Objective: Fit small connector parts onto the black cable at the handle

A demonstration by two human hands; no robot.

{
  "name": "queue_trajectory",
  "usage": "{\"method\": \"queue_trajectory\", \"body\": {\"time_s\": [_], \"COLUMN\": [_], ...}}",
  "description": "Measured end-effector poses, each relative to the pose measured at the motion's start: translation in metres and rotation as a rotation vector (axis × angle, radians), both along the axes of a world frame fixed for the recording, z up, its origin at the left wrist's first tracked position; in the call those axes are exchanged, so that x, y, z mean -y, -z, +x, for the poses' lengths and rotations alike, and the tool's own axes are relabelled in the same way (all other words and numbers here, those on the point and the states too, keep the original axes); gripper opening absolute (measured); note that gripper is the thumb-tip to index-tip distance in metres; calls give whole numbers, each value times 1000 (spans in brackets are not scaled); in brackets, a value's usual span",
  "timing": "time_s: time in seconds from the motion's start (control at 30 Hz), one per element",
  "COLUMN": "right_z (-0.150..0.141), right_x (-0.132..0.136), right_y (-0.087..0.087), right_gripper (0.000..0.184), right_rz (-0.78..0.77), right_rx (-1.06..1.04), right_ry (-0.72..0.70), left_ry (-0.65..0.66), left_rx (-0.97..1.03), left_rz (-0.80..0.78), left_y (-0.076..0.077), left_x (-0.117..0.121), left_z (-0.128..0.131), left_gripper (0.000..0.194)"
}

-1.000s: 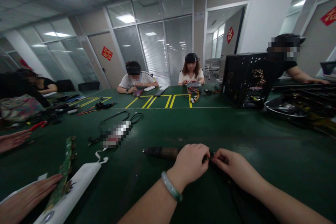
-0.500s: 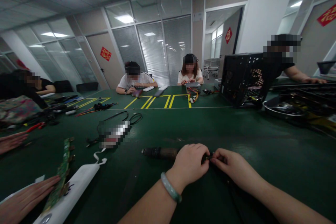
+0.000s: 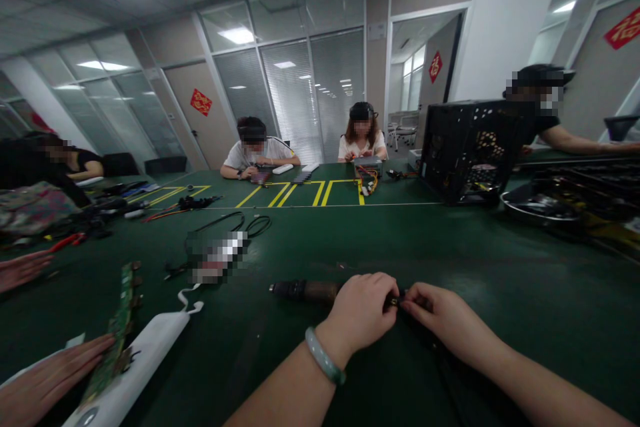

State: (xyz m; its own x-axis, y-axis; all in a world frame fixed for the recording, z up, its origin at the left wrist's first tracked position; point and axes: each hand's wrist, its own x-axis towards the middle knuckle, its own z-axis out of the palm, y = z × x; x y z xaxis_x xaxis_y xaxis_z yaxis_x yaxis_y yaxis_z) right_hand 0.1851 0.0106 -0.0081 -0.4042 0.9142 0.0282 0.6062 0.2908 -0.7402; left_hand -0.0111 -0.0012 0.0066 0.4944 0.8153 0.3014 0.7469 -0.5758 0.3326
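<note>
The left hand (image 3: 361, 312) and right hand (image 3: 445, 317) are clamping together on a small metal connector (image 3: 395, 301), each grip pinching it from its own side above the green bench (image 3: 505, 260). A dark cylindrical tool (image 3: 305, 290), exact kind unclear, is lying to the left, running out from under the left hand. A black cable (image 3: 440, 360) is trailing nearward. A jade bangle (image 3: 324, 355) is circling the left wrist. Far left, a co-worker's hand (image 3: 50, 367) is resting beside a green circuit board (image 3: 117, 327).

tool grip (image 3: 320, 291): dull plastic; bangle (image 3: 324, 356): glossy stone; bench mat (image 3: 450, 247): matt rubber
</note>
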Motion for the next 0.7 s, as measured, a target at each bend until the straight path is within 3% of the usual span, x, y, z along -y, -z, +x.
{"method": "queue_trajectory", "body": {"time_s": [0.27, 0.7], "right_z": [-1, 0], "right_x": [1, 0], "right_y": [-3, 0], "right_gripper": [17, 16], "right_rz": [2, -14], "right_rx": [9, 11], "right_ry": [11, 3], "left_ry": [-4, -15], "left_rx": [-25, -16], "left_rz": [-13, -20], "left_y": [-1, -6], "left_x": [1, 4], "left_z": [1, 0], "left_gripper": [9, 18]}}
